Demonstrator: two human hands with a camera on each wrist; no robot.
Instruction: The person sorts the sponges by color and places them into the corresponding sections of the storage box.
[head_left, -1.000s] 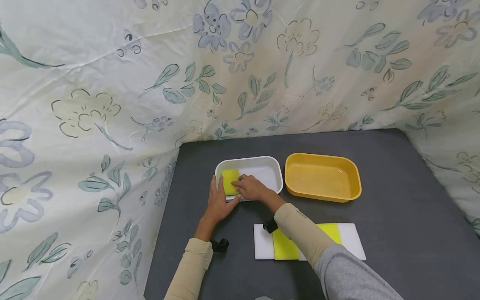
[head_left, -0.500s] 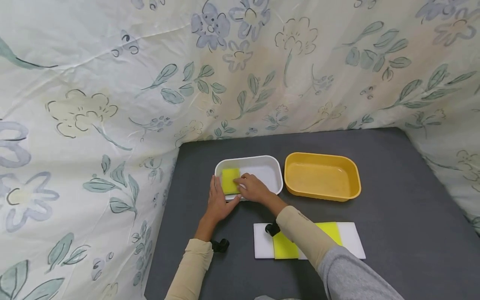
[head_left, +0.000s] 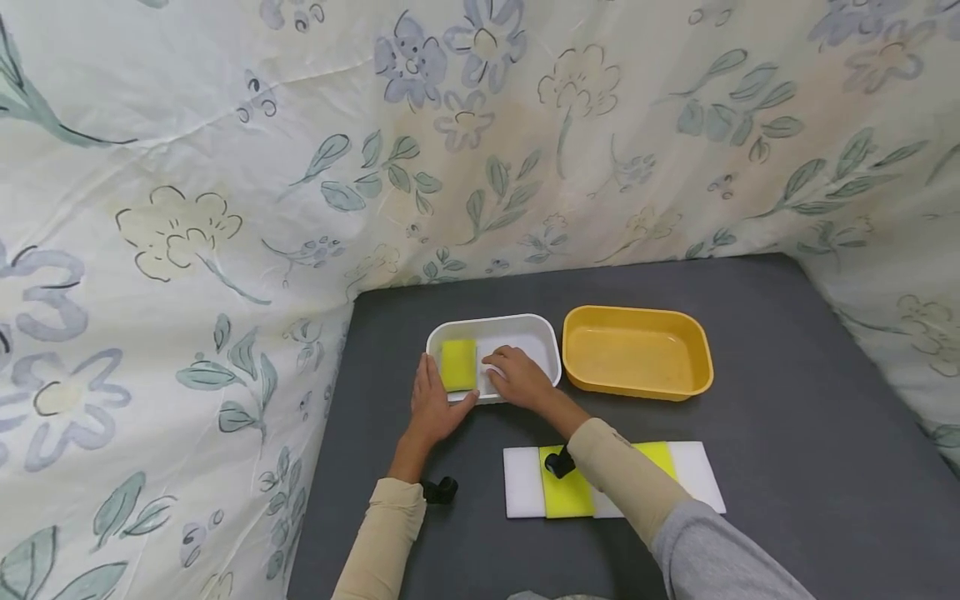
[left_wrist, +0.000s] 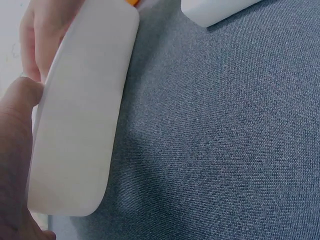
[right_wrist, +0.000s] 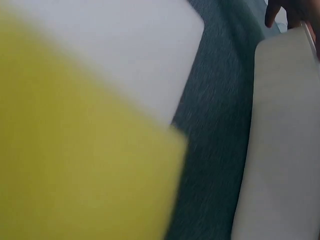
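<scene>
A flat yellow sponge-like pad (head_left: 458, 365) lies at the left end inside a white tray (head_left: 542, 335). My left hand (head_left: 433, 407) rests on the tray's front left corner, its fingers straight along the left side and its thumb at the near rim. In the left wrist view that thumb (left_wrist: 22, 97) touches the rim above the tray's outer wall (left_wrist: 80, 115). Over the middle of the tray is my right hand (head_left: 521, 381), fingers loosely bent, just right of the yellow pad and apart from it. No object shows in its fingers.
A yellow-orange tray (head_left: 637, 350) stands right beside the white one. Nearer me, a row of alternating white pads (head_left: 525, 483) and yellow pads (head_left: 567, 490) lies on the dark cloth-covered table (head_left: 795, 433), partly under my right forearm. Floral curtains (head_left: 525, 183) bound the table.
My right hand has drawn off the yellow pad to the right, leaving it lying in the white tray. The left hand has stayed at the tray's corner.
</scene>
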